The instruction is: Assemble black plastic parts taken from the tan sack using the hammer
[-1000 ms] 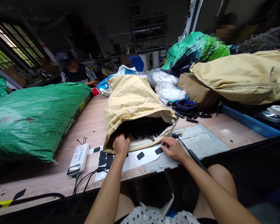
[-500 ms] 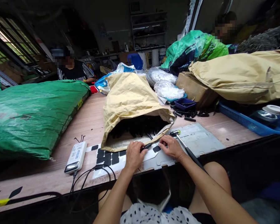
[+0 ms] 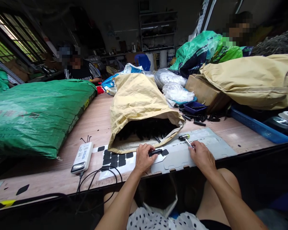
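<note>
My left hand [image 3: 144,158] pinches a short black rod-shaped part [image 3: 156,152] just in front of the mouth of a tan paper sack [image 3: 139,99]. Dark pieces fill the inside of the sack. To the right, my right hand [image 3: 203,158] is closed around a small hammer [image 3: 188,142] with a silver shaft and a black and yellow-green head. The hammer head rests over a grey board [image 3: 206,143]. Black squares [image 3: 114,158] on a white sheet lie left of my left hand, with a single black square [image 3: 165,152] beside the rod's tip.
A bulging green sack [image 3: 38,118] covers the table's left side. A white power bank [image 3: 82,158] with cables sits near the front edge. Loose black parts surround a small dark blue tray [image 3: 195,107]. A blue basket [image 3: 259,124] stands right. Two people are across the table.
My right hand has moved right, away from the left hand, and has taken hold of the hammer. My left hand still holds the black part. The whole view has shifted slightly.
</note>
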`<state>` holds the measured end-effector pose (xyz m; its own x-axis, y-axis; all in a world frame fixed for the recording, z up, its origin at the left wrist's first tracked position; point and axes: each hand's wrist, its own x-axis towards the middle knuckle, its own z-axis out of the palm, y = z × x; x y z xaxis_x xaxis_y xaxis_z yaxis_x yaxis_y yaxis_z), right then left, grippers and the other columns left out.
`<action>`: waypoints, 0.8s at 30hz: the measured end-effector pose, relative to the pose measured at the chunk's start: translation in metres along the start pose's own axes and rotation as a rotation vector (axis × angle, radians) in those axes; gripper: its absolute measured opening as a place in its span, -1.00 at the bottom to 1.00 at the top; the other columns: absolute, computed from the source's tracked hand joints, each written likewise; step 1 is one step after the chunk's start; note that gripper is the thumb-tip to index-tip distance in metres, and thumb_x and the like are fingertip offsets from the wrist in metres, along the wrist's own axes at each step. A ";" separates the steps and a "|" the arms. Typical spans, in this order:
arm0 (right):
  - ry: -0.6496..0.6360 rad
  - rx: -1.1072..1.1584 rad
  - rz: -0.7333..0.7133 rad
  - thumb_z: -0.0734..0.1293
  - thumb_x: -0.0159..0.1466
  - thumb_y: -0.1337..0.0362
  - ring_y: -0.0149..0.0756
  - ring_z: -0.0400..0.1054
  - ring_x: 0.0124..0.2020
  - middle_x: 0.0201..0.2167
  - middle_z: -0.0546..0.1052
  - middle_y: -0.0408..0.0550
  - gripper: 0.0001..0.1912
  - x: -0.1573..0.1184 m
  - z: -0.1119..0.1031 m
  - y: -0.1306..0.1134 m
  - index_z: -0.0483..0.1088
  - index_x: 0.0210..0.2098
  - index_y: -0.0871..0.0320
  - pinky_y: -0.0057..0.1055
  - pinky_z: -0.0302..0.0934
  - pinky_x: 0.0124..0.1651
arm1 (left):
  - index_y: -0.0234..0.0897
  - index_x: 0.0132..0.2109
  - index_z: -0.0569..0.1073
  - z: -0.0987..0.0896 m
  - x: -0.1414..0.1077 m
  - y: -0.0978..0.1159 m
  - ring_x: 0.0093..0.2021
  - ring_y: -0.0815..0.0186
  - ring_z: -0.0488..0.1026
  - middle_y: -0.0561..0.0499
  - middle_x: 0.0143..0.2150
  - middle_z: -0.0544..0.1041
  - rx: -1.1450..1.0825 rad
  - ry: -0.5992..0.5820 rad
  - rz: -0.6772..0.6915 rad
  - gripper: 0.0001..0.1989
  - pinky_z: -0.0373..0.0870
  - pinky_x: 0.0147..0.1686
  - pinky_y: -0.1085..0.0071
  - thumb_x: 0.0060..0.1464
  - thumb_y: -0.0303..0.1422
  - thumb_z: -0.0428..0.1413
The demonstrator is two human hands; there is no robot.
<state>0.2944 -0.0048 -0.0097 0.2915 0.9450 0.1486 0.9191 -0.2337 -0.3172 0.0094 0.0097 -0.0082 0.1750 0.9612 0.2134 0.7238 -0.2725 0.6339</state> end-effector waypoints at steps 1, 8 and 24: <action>-0.011 0.025 0.016 0.21 0.34 0.23 -0.13 0.36 -0.20 -0.20 0.48 0.05 -0.80 0.000 -0.002 0.001 0.39 -0.13 0.15 -0.28 0.15 -0.21 | -0.15 -0.21 0.52 0.000 0.000 0.000 -0.12 0.19 0.35 0.07 -0.22 0.54 -0.004 -0.005 -0.005 -0.85 0.24 -0.06 0.26 0.02 -0.36 0.28; 0.152 0.360 -0.007 0.21 0.30 0.14 -0.19 0.38 -0.26 -0.22 0.48 0.02 -0.78 -0.021 -0.017 -0.024 0.32 -0.15 0.11 -0.29 0.23 -0.18 | -0.11 -0.20 0.55 0.001 0.001 -0.002 -0.09 0.17 0.35 0.06 -0.20 0.54 -0.009 -0.029 -0.023 -0.85 0.22 -0.03 0.24 0.02 -0.33 0.30; 0.034 0.437 -0.524 0.11 0.40 0.36 -0.21 0.46 -0.08 -0.09 0.53 0.01 -0.52 -0.062 -0.007 -0.092 0.29 0.26 -0.02 -0.33 0.35 -0.03 | -0.09 -0.19 0.56 0.000 0.001 -0.001 -0.08 0.17 0.34 0.08 -0.18 0.55 -0.058 -0.044 -0.059 -0.84 0.22 -0.05 0.25 0.02 -0.34 0.30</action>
<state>0.1932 -0.0429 0.0169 -0.1481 0.8987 0.4128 0.7516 0.3736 -0.5436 0.0091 0.0112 -0.0089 0.1628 0.9763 0.1425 0.6943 -0.2160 0.6865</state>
